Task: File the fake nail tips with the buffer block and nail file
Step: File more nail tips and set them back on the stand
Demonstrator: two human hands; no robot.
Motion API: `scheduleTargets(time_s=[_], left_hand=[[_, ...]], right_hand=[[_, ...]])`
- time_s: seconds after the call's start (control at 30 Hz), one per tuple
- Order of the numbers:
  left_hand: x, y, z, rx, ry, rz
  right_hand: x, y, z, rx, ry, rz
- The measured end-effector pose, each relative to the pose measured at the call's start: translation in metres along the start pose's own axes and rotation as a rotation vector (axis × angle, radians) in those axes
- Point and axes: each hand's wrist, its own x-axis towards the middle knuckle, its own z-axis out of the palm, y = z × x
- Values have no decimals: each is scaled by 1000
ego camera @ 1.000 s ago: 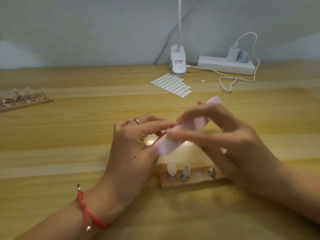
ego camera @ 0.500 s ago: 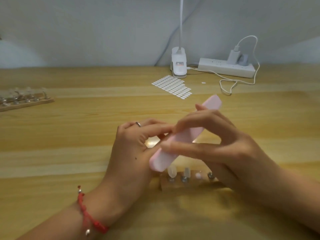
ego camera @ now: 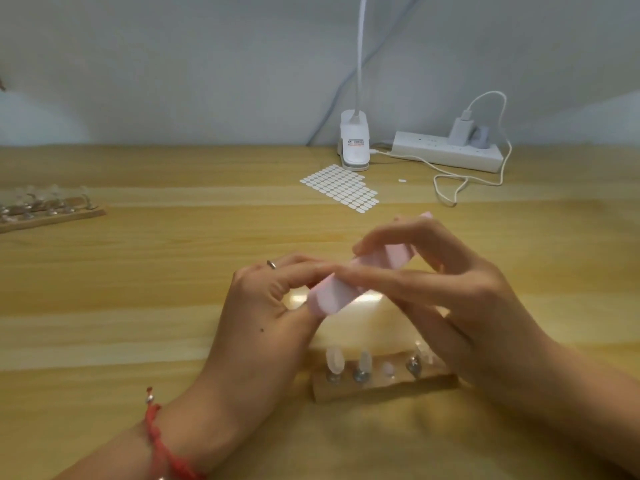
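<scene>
Buffer block (ego camera: 349, 285) pulled back up-right since 0.5 s ago: filing strokes likely under way. Right hand (ego camera: 450, 292) pinches it. Left hand (ego camera: 263, 306) grip curled beneath, contents hidden.

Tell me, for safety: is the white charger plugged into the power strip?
Plugged in: the white charger sits upright in a socket of the power strip on the table.

Nail tips (ego camera: 335, 362) stand on the holder (ego camera: 381, 389), well before the sticker sheet (ego camera: 341, 188).
</scene>
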Motion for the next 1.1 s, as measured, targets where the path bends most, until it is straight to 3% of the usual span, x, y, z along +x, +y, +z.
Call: scheduleTargets(time_s=[0.07, 0.2, 0.5, 0.63, 0.73, 0.9, 1.0, 1.1], left_hand=[[1, -2, -1, -22, 5, -20], [0, 0, 2, -31, 74, -65], [0, 7, 2, -69, 66, -200], [3, 6, 2, -151, -8, -234], [6, 4, 3, -352, -32, -332], [10, -18, -5, -444, -127, -356], [8, -30, -5, -611, -134, -501], [10, -37, -8, -515, -166, -501]], right_hand=[[0, 0, 2, -9, -23, -31], [0, 23, -11, -37, 31, 170], [-1, 26, -14, -105, 183, 189], [-2, 15, -7, -138, 151, 37], [-1, 10, -5, -211, 46, -145], [3, 13, -15, -251, 46, -51], [-2, 1, -1, -230, -65, -230], [5, 8, -15, -251, -9, -151]])
